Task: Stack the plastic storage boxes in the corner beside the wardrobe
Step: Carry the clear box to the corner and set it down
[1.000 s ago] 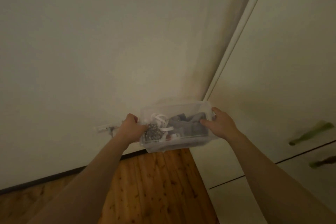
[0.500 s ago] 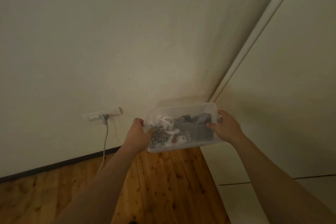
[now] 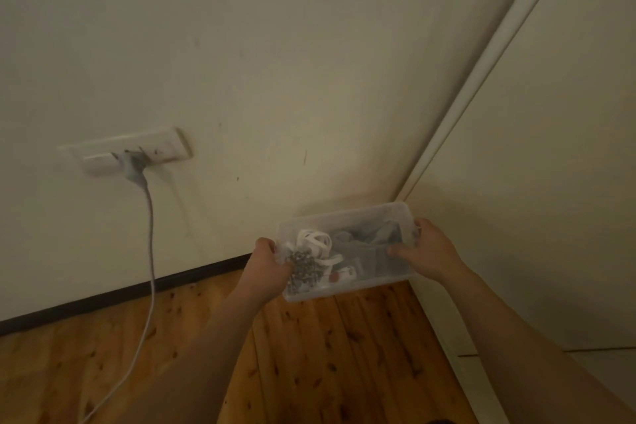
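Fingers (image 3: 266, 244) of the left hand (image 3: 272, 263) curl over the short end of a clear plastic storage box (image 3: 347, 251) at 9 o'clock, while the right hand (image 3: 426, 253) grips the opposite end at 3 o'clock, thumb on the rim. Both hands hold the box in the air above the wooden floor (image 3: 309, 354), close to the corner where the cream wall (image 3: 275, 62) meets the pale wardrobe (image 3: 550, 182). Inside the box lie a coiled white strap, grey fabric and a cluster of small dark beads; the rest of its contents is too blurred to name. At 9 o'clock of the box, well apart, a white socket plate (image 3: 127, 151) carries a plug whose cable (image 3: 149, 251) drops to the floor and runs out of view at the bottom edge. A dark skirting strip (image 3: 120, 296) lines the foot of the wall. Dim light blurs fine detail.
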